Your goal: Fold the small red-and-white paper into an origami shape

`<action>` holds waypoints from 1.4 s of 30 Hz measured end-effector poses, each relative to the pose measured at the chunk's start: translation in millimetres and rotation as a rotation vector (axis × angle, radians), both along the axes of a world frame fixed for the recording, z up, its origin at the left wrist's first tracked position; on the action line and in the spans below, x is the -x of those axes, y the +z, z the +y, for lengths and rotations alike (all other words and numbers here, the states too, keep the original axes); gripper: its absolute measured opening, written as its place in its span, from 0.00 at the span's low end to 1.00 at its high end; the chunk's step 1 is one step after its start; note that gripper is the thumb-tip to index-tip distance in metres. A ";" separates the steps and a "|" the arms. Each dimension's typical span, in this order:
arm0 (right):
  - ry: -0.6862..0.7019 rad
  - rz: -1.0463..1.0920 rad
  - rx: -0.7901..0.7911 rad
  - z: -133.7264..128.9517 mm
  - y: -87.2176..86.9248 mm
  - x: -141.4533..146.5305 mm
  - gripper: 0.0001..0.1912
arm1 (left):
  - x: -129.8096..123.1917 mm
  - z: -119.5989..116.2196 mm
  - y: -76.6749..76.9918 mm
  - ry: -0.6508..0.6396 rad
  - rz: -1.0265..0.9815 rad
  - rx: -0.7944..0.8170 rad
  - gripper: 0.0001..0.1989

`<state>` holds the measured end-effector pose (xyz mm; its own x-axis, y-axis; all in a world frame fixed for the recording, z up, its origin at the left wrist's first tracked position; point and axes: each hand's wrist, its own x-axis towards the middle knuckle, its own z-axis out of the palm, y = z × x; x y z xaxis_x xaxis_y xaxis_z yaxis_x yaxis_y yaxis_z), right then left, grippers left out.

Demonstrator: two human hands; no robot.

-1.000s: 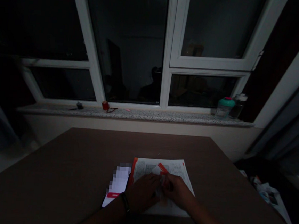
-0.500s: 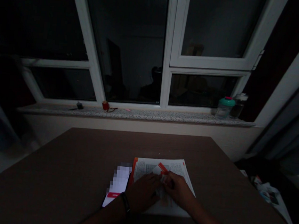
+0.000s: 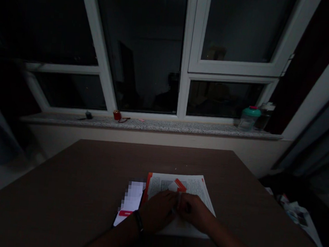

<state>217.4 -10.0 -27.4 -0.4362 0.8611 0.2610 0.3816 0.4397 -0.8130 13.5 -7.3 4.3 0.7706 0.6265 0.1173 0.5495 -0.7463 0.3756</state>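
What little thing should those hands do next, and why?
I'd probably lift the right hand slightly off the red-and-white paper piece. Its far end shows over the printed page, but the right hand and the left hand meet at its near end and hide whatever lies beneath, so a small lift might uncover it.

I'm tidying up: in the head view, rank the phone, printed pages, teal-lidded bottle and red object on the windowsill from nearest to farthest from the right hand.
From the right hand:
1. Printed pages, directly beneath it.
2. Phone, left of the pages.
3. Teal-lidded bottle, near the windowsill's right end.
4. Red object, left of the windowsill's middle.
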 end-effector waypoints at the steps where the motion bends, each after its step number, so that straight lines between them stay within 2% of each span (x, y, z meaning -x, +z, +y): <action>1: 0.019 -0.006 0.013 -1.1 1.6 0.0 0.08 | 0.2 0.1 0.4 -0.003 -0.006 0.002 0.21; 6: 0.032 -0.057 0.009 -3.3 4.1 1.6 0.08 | 1.1 0.2 0.9 -0.020 -0.029 0.007 0.21; 11: -0.147 -0.043 -0.034 1.2 -3.1 2.1 0.08 | 2.3 0.3 -1.9 -0.018 -0.040 -0.010 0.27; 13: -0.167 -0.046 -0.026 2.2 -4.7 1.8 0.08 | 2.4 0.6 -2.8 -0.017 -0.040 -0.013 0.27; 17: -0.097 -0.049 -0.042 0.8 -4.6 1.1 0.08 | 0.9 0.7 -2.0 -0.012 -0.024 -0.008 0.24; 20: 0.005 -0.051 -0.030 -1.5 -4.6 0.9 0.09 | -0.4 0.1 -0.1 -0.005 -0.037 -0.007 0.20; 22: 0.020 -0.064 -0.041 -2.3 -4.9 1.2 0.10 | -0.7 -0.1 0.5 -0.008 -0.043 -0.004 0.16; 24: -0.013 -0.079 -0.077 -1.5 -5.2 1.3 0.10 | -0.4 0.0 -0.5 -0.014 -0.046 -0.011 0.16; 28: -0.158 -0.126 -0.158 4.7 -6.4 -1.0 0.09 | 0.7 0.1 -5.3 0.004 -0.036 -0.038 0.23; 30: -0.185 -0.151 -0.183 7.6 -6.9 -3.4 0.08 | 0.6 -0.4 -6.9 0.023 -0.026 -0.044 0.25; 35: -0.109 -0.157 -0.214 3.9 -4.6 -7.4 0.08 | -1.4 -2.4 -5.3 0.032 -0.041 -0.045 0.26; 39: 0.045 -0.155 -0.246 -3.2 -0.8 -7.2 0.09 | -3.2 -2.5 -5.1 0.029 -0.059 -0.053 0.20; 42: 0.079 -0.171 -0.295 -3.2 -0.9 -5.9 0.10 | -5.0 -2.5 -7.1 0.047 -0.052 -0.070 0.17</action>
<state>223.3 -13.2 -28.4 -0.5571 0.7215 0.4112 0.4568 0.6797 -0.5738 18.5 -9.8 -2.9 0.7325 0.6505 0.2006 0.5656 -0.7456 0.3525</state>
